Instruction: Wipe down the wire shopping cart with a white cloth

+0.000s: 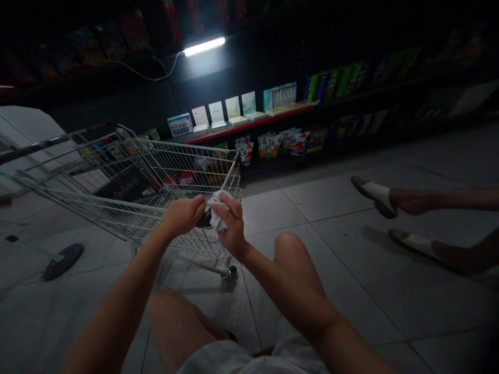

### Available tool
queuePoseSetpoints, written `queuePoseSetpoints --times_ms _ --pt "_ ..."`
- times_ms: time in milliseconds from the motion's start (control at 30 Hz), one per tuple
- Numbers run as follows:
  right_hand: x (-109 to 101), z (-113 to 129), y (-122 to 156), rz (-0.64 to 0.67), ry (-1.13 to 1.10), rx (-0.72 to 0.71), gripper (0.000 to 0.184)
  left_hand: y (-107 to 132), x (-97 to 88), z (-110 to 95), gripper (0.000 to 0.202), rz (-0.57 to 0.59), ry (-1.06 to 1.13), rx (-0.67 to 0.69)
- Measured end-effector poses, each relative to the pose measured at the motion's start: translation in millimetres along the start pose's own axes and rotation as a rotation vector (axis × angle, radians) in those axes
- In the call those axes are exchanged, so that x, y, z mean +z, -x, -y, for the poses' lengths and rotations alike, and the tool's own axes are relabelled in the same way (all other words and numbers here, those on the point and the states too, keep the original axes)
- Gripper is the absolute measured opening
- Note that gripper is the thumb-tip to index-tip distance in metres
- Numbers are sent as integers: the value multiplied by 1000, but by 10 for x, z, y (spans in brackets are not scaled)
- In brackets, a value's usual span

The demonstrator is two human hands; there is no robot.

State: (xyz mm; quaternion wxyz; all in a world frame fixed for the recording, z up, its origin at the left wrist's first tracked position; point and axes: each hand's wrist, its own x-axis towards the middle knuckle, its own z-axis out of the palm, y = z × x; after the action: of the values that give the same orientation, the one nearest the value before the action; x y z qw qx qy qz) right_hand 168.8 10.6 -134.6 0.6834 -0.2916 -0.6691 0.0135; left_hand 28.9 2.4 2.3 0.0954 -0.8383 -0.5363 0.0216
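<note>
Dim shop, stocked shelves (249, 123), shopping cart (229, 174)

No lettering readable; print on bags (299, 143) blurred.

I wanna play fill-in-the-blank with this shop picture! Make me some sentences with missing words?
1. The right hand holds a crumpled cloth coloured ____.
2. The left hand is at the shopping cart's ____ (rim or wheel).
3. The glowing lamp is ____ (above or below) the shelf's red edge.
4. The other person's shoes are on the tiled ____.

Missing words: white; rim; above; floor.
</note>
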Motion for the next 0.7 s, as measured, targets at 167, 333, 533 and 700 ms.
queuePoseSetpoints --times_ms 167,333,533,700 --pt "-25 234 360 -7 -23 -57 47 42 -18 -24 42 4 -3 -55" --pt "-90 -104 182 -12 -98 2 28 -15 -103 -88 46 77 7 -105" --pt "116 -487 580 51 -32 205 27 -186 -125 -360 59 122 57 -112" --pt "81 -610 1256 134 15 312 28 -234 -87 -437 49 123 24 -133"
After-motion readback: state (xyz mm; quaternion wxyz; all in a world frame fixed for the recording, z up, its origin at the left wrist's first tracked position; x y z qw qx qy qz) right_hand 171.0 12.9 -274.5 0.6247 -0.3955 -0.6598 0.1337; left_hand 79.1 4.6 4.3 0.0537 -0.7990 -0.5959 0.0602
